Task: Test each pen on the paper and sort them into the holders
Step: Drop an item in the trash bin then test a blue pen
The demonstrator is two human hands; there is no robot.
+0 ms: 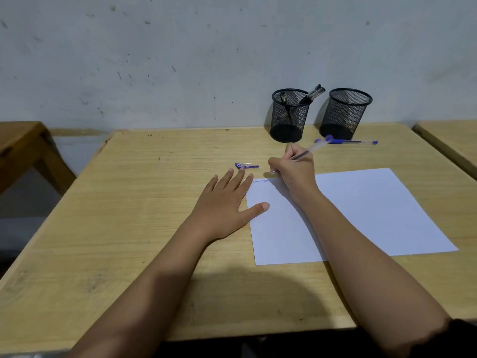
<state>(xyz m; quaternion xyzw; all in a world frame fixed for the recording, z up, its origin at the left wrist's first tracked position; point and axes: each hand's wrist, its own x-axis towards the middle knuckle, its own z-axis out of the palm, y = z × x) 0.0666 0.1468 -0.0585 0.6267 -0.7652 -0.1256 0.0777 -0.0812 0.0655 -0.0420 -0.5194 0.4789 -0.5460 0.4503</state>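
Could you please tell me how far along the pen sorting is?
Done: black pens stand in the left black mesh holder, and blue scribbles mark the white paper sheet. In hand: the right hand grips a blue pen at the sheet's corner while the left hand presses its edge. Left: a second blue pen lies before the right black mesh holder, which looks empty.

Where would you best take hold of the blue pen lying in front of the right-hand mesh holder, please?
Pinch the blue pen at mid-barrel, coming from above and the near side. It lies flat on the table, running left to right, with the right holder close behind, so a grip across it fits.
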